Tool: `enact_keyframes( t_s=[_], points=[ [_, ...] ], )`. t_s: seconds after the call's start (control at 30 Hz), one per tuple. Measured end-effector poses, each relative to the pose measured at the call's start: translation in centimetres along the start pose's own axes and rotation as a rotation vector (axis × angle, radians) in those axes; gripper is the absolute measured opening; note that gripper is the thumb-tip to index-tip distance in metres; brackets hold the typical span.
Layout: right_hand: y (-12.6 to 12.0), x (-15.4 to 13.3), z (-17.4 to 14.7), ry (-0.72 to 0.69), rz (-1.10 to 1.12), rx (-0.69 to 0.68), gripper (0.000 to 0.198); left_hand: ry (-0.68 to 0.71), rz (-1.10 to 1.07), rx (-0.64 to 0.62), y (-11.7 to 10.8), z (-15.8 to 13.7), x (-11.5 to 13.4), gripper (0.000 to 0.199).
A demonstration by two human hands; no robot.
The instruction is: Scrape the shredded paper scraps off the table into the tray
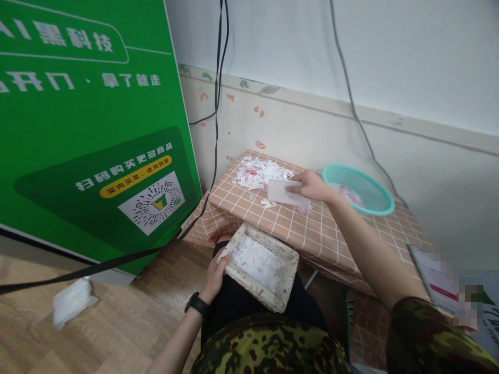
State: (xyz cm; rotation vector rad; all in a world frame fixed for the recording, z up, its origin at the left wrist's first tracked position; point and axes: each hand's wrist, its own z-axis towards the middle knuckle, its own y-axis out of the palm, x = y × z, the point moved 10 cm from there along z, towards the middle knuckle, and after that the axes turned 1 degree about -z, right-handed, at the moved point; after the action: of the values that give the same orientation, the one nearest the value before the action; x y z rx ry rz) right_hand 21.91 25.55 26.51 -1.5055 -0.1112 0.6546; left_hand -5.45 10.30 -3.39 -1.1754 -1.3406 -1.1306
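Observation:
My left hand (219, 270) grips the left rim of a whitish, brown-speckled rectangular basket (286, 291), held tilted over my lap below the table edge. White paper scraps (255, 259) with a few pink bits lie inside it. In my right hand (310, 187) is a flat white plastic scraper (278, 192), pinched by its right end and held at the tabletop. Just beyond the scraper spreads a pile of white and pink paper scraps (257, 172). A few loose scraps lie near its lower edge.
A checked brown cloth covers the table (331, 234). On its right stands a turquoise mesh basket (360, 208) with pinkish scraps inside. A green printed cabinet (97, 130) rises at left, and a black strap (216, 130) hangs beside it. A white plastic packet (74, 301) lies on the floor.

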Motion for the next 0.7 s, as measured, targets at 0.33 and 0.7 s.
enact_keyframes(
  t_s=[0.33, 0.7],
  points=[
    [2.0, -1.0, 1.2, -0.057, 0.056, 0.046, 0.033, -0.006, -0.001, -0.002, 0.0, 0.0, -0.3, 0.055],
    [1.8, 0.2, 0.5, -0.028, 0.095, 0.074, 0.037, -0.013, 0.004, 0.001, 0.0, -0.2, 0.5, 0.054]
  ],
)
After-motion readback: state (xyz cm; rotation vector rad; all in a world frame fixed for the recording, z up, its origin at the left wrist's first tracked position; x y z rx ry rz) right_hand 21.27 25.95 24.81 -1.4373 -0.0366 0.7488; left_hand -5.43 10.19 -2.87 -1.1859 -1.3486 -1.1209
